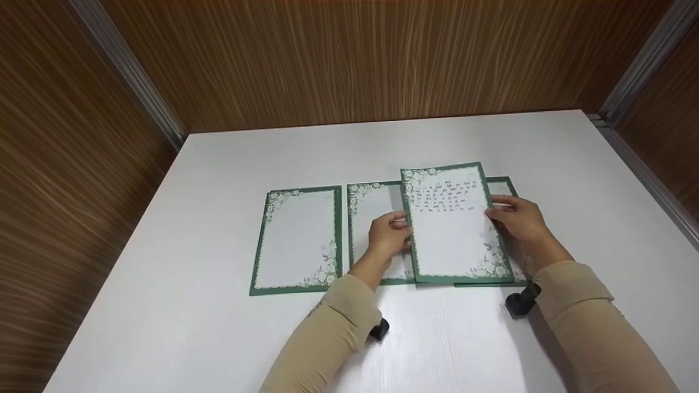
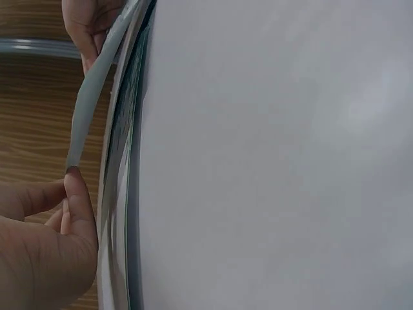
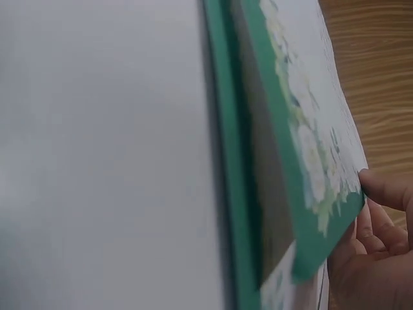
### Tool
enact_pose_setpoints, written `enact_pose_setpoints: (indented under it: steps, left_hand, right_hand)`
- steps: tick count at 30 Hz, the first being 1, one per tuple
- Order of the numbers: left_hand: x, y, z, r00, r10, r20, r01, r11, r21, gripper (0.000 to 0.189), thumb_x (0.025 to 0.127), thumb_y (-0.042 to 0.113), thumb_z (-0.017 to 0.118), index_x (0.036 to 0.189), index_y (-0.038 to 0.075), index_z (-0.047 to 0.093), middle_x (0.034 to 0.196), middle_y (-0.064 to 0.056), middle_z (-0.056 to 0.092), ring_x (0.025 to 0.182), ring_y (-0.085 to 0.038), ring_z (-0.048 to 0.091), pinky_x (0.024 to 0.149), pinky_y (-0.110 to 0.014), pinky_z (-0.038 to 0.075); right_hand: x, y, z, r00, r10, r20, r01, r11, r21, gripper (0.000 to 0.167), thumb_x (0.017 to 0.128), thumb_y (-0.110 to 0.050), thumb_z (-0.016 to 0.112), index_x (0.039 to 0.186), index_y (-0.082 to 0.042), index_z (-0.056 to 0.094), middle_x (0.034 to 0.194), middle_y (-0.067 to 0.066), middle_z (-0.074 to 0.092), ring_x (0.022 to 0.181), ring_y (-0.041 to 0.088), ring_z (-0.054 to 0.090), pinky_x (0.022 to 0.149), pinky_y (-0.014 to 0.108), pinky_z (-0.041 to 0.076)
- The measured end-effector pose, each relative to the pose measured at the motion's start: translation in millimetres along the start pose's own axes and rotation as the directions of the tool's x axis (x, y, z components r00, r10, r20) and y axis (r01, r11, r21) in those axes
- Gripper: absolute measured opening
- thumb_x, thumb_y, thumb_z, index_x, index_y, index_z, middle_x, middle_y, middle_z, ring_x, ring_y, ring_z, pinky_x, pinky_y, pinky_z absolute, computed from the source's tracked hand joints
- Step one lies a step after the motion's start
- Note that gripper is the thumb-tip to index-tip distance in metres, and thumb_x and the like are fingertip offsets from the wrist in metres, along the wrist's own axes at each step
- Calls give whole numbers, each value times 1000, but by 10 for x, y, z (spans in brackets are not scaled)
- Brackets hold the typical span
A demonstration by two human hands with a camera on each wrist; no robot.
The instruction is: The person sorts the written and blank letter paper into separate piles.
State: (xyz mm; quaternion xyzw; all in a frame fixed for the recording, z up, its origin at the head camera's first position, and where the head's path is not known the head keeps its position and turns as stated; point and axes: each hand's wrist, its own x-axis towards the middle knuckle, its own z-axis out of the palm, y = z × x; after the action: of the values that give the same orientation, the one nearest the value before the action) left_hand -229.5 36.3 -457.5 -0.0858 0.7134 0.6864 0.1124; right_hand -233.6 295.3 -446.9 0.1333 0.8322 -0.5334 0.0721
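Note:
A sheet of stationery paper [image 1: 450, 234] with a green floral border and lines of text on its upper half is held up above the table. My left hand [image 1: 389, 236] pinches its left edge, and my right hand [image 1: 519, 218] pinches the right edge between thumb and fingers. Beneath it, partly covered, lie a middle bordered sheet [image 1: 371, 218] and a right-hand one [image 1: 501, 187]. Another bordered stack [image 1: 300, 240], its top sheet without text, lies at the left. In the right wrist view the raised sheet [image 3: 316, 148] stands apart from the paper below.
The white table [image 1: 191, 327] carries the papers near its middle. Brown wood-grain panels [image 1: 355, 60] stand behind it and at both sides, with metal strips at the corners. Black devices [image 1: 521, 303] are strapped at both wrists, under the beige sleeves.

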Motion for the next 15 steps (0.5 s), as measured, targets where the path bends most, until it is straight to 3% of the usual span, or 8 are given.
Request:
enact_pose_setpoints:
  steps: [11,15]
  left_hand:
    - [-27,3,308,999,26,-22,-26,1000,4,35,84,-9,65,116,4,65,85,-1,60,67,-11,58,60,-24,55]
    - [-25,-13,402,999,45,-15,-45,999,-9,34,84,-9,65,116,3,66,84,-1,60,68,-12,59,59,-25,55]
  right_hand:
    - [-6,129,-250,1000,-6,3,6,999,-49,64,96,-32,58,149,-7,32,139,23,44,110,29,53,76,25,49]
    - [-4,172,-309,1000,-9,1,9,998,-60,64,96,-34,57,148,-6,32,135,23,45,104,27,54,73,26,49]
